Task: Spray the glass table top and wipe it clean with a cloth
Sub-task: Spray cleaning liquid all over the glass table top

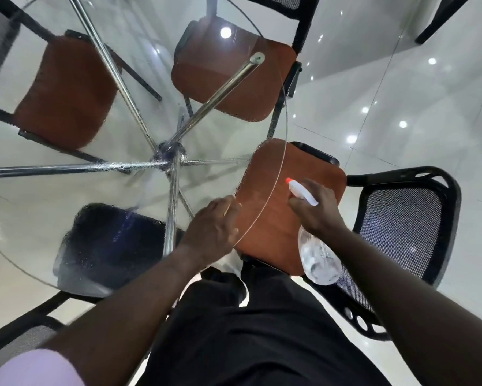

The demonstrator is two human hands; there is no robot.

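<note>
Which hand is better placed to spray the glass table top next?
Right hand: it grips the clear plastic spray bottle, orange nozzle toward the round glass table top. The left hand rests at the rim, no bottle.

The glass desk (25, 207) runs out of view at 9 and 12 o'clock. The left hand (212, 224) at its rim is blurred, so what its fingers are doing is unreadable. The right hand (315, 207) covers the neck and trigger of the spray bottle (319, 257). A black chair (440, 18) at 1 o'clock is cut off by the edge.
</note>
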